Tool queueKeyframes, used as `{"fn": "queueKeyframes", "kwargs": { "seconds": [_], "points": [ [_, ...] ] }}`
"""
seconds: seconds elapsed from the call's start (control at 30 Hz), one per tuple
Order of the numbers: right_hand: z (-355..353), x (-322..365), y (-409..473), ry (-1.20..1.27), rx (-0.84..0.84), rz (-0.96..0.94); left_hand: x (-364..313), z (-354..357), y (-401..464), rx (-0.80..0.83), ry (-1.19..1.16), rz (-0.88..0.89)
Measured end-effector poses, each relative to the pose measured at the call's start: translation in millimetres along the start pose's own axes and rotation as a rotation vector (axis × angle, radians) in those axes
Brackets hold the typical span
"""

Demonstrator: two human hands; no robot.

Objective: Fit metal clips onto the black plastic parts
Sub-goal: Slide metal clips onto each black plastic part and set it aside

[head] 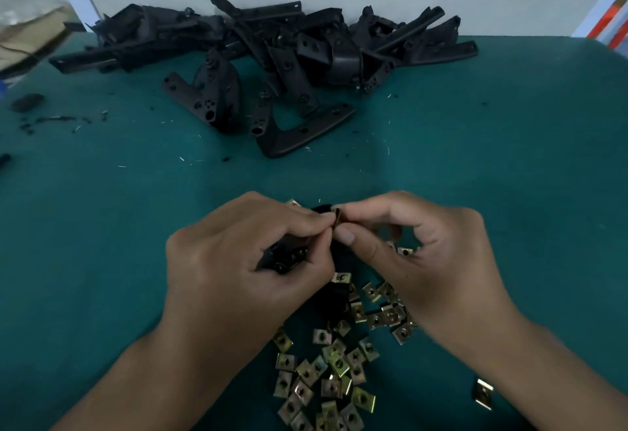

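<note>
Loose clips [334, 367] by my wrists; left grip [238, 260] clenched on black part [289, 255], right grip [421, 260] pinching clip [337, 218] edge-on — I'd guess it skews or pops out.

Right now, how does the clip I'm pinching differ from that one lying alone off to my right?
The pinched clip is held off the table between the fingertips of the left hand and the right hand, against a black plastic part; the lone clip lies loose on the green table, untouched. The pinched one shows only a narrow edge; the lone one shows its broad face. Both look brass-coloured metal.
</note>
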State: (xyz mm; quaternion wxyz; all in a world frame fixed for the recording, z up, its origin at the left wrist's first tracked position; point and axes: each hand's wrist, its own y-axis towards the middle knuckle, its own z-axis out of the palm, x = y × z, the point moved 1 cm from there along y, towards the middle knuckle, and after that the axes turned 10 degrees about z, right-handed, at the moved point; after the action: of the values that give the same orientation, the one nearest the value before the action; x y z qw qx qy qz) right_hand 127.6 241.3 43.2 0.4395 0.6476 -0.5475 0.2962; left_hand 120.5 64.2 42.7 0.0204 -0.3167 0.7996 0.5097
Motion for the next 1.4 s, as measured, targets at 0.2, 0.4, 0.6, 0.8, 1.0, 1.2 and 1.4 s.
{"fn": "queueKeyframes", "kwargs": {
  "seconds": [0.2, 0.4, 0.6, 0.8, 1.0, 1.2, 1.4],
  "points": [
    [7.3, -0.1, -4.4, -0.033, -0.055, 0.010, 5.2, 7.3, -0.4, 0.000, 0.191, 0.174],
    [9.8, -3.4, -3.1, -0.105, 0.006, 0.088, 10.0, 13.6, -2.5, 0.018, 0.210, 0.197],
    [9.6, -8.8, 1.8, -0.106, 0.099, 0.140, 13.5, 17.7, -0.4, 0.060, 0.210, 0.133],
    [12.2, -12.7, 2.1, -0.020, 0.113, 0.237, 9.6, 21.7, -2.6, 0.088, 0.191, 0.080],
    [14.6, -11.7, -1.1, 0.215, 0.236, 0.441, 5.9, 22.6, -2.2, 0.094, 0.228, 0.099],
    [15.1, -10.4, -1.9, 0.295, 0.263, 0.469, 5.6, 22.1, -2.4, 0.097, 0.192, 0.109],
    [14.8, -9.5, -3.9, 0.325, 0.265, 0.493, 3.1, 24.1, -2.9, 0.086, 0.181, 0.081]
  ]
}}
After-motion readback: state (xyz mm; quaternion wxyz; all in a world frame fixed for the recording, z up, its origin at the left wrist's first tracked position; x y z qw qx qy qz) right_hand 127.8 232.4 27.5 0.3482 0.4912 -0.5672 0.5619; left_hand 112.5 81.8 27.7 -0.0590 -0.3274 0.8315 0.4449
